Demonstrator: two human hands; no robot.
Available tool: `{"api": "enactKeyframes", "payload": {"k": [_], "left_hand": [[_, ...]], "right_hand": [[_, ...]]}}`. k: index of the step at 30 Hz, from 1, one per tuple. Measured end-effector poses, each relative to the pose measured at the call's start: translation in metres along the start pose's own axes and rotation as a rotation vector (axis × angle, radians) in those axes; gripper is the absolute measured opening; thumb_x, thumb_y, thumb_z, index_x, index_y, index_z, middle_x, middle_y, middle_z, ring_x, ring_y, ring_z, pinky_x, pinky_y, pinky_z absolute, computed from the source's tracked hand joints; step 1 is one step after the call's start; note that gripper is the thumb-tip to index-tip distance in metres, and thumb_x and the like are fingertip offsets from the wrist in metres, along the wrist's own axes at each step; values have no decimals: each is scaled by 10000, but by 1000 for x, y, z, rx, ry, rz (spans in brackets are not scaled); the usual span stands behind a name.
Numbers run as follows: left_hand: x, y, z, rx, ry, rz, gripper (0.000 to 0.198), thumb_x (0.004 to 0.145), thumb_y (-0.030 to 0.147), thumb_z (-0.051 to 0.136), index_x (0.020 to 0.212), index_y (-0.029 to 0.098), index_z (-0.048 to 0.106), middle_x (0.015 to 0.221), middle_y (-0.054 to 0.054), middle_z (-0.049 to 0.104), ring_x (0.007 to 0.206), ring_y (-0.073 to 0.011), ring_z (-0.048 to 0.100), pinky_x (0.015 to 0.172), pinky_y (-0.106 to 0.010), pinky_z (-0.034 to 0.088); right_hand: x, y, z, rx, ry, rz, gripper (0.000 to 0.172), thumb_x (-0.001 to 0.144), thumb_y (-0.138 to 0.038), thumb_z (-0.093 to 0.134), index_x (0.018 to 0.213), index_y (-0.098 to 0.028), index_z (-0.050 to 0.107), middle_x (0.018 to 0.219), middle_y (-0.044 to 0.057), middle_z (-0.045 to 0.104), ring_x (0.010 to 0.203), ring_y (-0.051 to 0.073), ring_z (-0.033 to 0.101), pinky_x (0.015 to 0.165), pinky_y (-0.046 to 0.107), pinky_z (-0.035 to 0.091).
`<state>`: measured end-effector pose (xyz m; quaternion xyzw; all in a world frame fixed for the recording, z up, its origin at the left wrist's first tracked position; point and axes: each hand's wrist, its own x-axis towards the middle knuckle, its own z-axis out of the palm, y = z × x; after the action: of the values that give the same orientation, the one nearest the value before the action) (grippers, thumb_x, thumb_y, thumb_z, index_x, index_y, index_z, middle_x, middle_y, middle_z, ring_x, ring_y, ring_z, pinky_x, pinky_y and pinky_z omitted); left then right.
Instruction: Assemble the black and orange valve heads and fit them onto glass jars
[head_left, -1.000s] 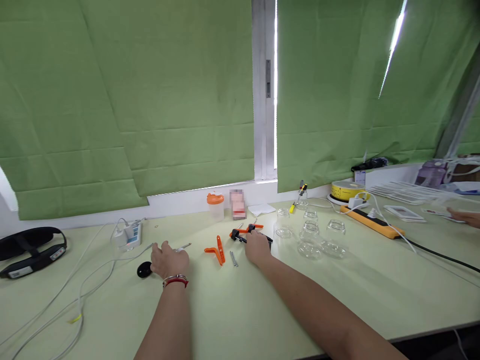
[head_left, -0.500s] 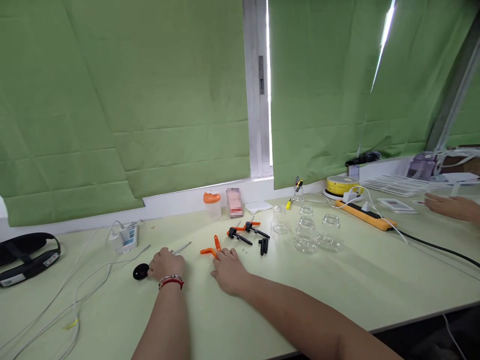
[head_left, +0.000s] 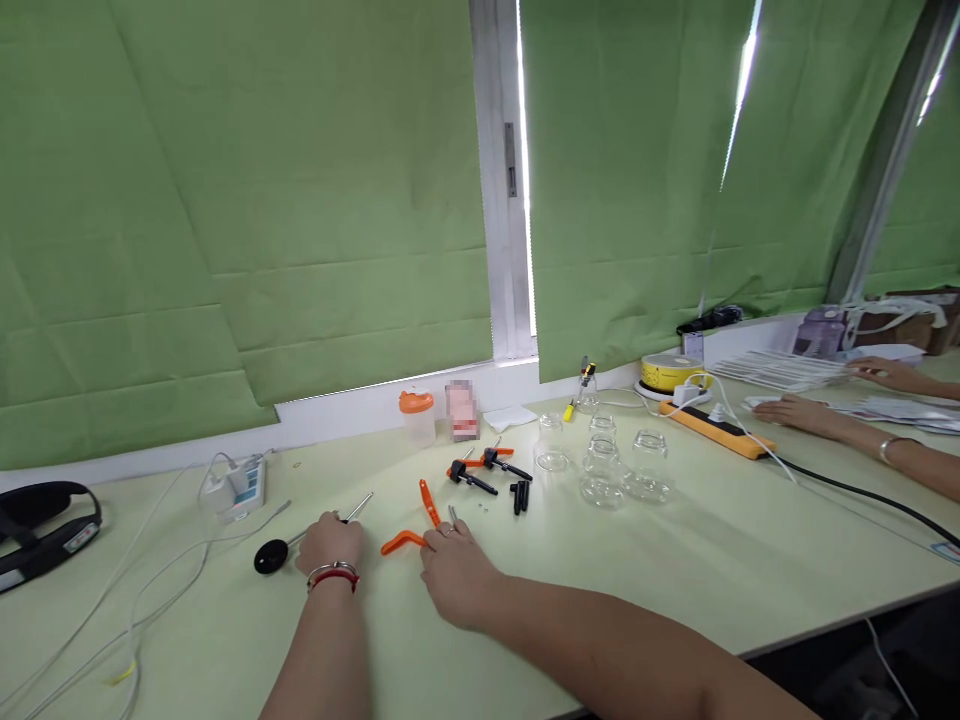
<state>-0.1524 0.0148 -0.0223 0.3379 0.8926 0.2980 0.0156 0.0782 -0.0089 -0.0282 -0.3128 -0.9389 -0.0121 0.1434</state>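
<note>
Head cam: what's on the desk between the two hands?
In the head view, a bent orange piece lies between the left hand and the right hand, running up to the latter. A metal rod sticks out by the left hand.

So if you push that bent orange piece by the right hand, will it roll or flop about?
The bent orange piece would probably slide, since its bend should stop it rolling. It looks like plastic, so likely stiff, not floppy. It's thin, so maybe light too.

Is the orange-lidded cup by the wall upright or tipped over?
Upright: the cup stands on the table, its orange lid on top.
</note>
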Motion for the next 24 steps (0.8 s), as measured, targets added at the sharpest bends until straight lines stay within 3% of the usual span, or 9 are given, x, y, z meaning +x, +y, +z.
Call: {"api": "enactKeyframes", "payload": {"k": [5, 11, 14, 17, 20, 24], "left_hand": [[0, 2, 4, -45, -3, -16, 295, 663, 262, 593, 952, 203, 587, 947, -177, 688, 1009, -412, 605, 868, -528, 405], [-4, 10, 5, -194, 31, 57, 340, 779, 294, 523, 1099, 183, 490, 943, -159, 667, 819, -313, 649, 665, -388, 483], [-9, 17, 7, -263, 46, 136, 321, 814, 324, 510, 1102, 185, 482, 962, -135, 654, 812, -275, 639, 662, -352, 482], [-19, 26, 9, -323, 13, 247, 266, 799, 333, 544, 1036, 217, 516, 932, -77, 658, 800, -236, 630, 686, -321, 481], [-34, 36, 9, -460, -81, 402, 230, 739, 325, 599, 944, 226, 565, 903, -48, 661, 805, -224, 616, 719, -320, 477], [-60, 54, 10, -680, -270, 487, 267, 648, 313, 662, 886, 202, 609, 866, -42, 657, 798, -216, 602, 714, -325, 484]], "right_hand": [[-27, 1, -12, 32, -10, -69, 303, 893, -261, 435, 1048, -97, 638, 1051, 143, 613, 983, 283, 544, 918, 458, 411], [-53, 23, -31, 140, -23, -39, 415, 890, -253, 423, 1252, -91, 544, 1306, 167, 520, 1093, 296, 520, 968, 447, 404], [-60, 39, -29, 272, 18, 80, 498, 877, -244, 442, 1349, -88, 472, 1428, 162, 421, 1224, 303, 450, 1050, 440, 356], [-61, 55, -20, 479, 163, 257, 573, 852, -219, 476, 1415, -143, 402, 1494, 119, 336, 1298, 274, 398, 1086, 414, 340], [-56, 71, -14, 643, 298, 379, 632, 824, -186, 503, 1440, -206, 361, 1517, 103, 269, 1103, 217, 556, 1018, 394, 425], [-50, 90, -15, 726, 361, 523, 628, 796, -180, 533, 1410, -219, 411, 1476, 117, 313, 937, 184, 599, 928, 384, 491]]}}
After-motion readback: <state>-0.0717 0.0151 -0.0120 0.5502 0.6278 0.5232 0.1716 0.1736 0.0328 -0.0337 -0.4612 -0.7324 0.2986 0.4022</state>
